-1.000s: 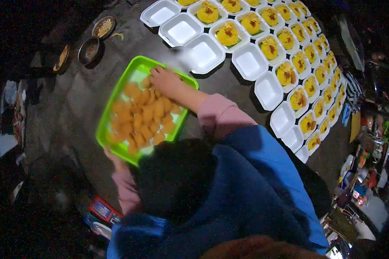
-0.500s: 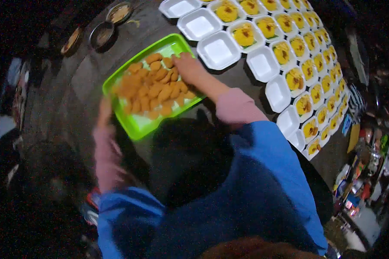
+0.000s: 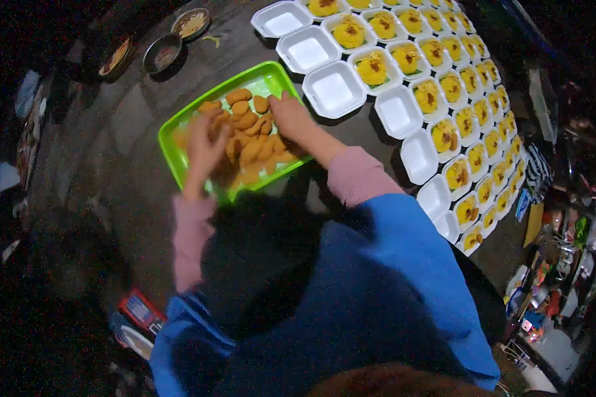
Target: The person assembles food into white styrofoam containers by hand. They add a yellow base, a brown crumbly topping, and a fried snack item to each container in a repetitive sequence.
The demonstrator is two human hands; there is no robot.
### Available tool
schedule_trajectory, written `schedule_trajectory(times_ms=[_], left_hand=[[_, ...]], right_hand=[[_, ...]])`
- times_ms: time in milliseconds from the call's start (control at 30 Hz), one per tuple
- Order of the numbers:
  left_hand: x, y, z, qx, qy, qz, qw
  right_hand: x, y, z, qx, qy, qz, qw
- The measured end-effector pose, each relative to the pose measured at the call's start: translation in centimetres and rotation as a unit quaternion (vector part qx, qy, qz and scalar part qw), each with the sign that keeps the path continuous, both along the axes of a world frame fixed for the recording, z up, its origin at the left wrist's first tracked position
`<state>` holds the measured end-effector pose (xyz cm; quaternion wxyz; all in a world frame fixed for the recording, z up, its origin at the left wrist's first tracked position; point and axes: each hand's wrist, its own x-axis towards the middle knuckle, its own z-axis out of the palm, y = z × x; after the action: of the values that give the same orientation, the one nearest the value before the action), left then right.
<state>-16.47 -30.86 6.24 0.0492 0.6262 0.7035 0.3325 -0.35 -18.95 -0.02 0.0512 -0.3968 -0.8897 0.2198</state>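
A bright green tray (image 3: 269,77) lies on the dark table and holds several golden-brown fried pieces (image 3: 248,121). My left hand (image 3: 204,149) rests on the pieces at the tray's left side, fingers spread. At the tray's right side my right hand (image 3: 289,116) lies palm down on the pieces. Whether either hand grips a piece is hidden under the palms. My pink cuffs and blue sleeves fill the lower part of the view.
White foam boxes run in rows up the right: several empty ones (image 3: 333,89) close to the tray, several with yellow rice (image 3: 372,67) behind. Round metal bowls (image 3: 162,53) stand at the far left. A red and blue packet (image 3: 141,308) lies at the lower left.
My left hand has come up from the tray's near edge onto the fried pieces. The right hand stays on the pieces at the right, and the view has shifted slightly.
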Motion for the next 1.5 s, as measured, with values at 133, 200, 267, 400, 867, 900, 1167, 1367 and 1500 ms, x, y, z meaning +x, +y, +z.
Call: schedule_trajectory(times_ms=[133, 200, 267, 400, 867, 900, 1167, 1367, 1500], left_hand=[[3.7, 2.8, -0.6, -0.01, -0.026, -0.035, 0.999], [6.0, 3.3, 1.0, -0.099, -0.185, -0.058, 0.976], [8.3, 3.1, 1.2, -0.131, -0.289, -0.092, 0.944], [12.8, 1.4, -0.6, -0.209, -0.415, -0.204, 0.862], [15.2, -0.2, -4.7, -0.292, -0.398, -0.275, 0.825], [15.3, -0.5, -5.0, -0.3, -0.402, -0.274, 0.82], [16.5, -2.6, -7.6, -0.381, -0.486, -0.294, 0.73], [16.7, -2.1, -7.2, -0.378, -0.515, -0.293, 0.711], [16.7, -2.1, -7.2, -0.383, -0.513, -0.283, 0.714]], right_hand=[[1.8, 1.0, 0.6, 0.022, 0.129, -0.056, 0.99], [4.4, 3.1, 2.3, -0.029, 0.243, -0.106, 0.964], [7.5, 5.8, 4.1, -0.125, 0.266, -0.215, 0.931], [15.3, 13.1, 4.2, 0.099, 0.163, -0.259, 0.947], [21.8, 19.8, 1.7, 0.02, 0.227, -0.306, 0.924], [23.5, 21.0, 1.9, -0.023, 0.246, -0.321, 0.914], [28.7, 26.7, -1.1, 0.004, 0.078, -0.267, 0.961], [26.8, 25.4, 0.0, 0.122, -0.014, -0.305, 0.944], [27.8, 25.1, -1.6, 0.244, -0.03, -0.305, 0.92]])
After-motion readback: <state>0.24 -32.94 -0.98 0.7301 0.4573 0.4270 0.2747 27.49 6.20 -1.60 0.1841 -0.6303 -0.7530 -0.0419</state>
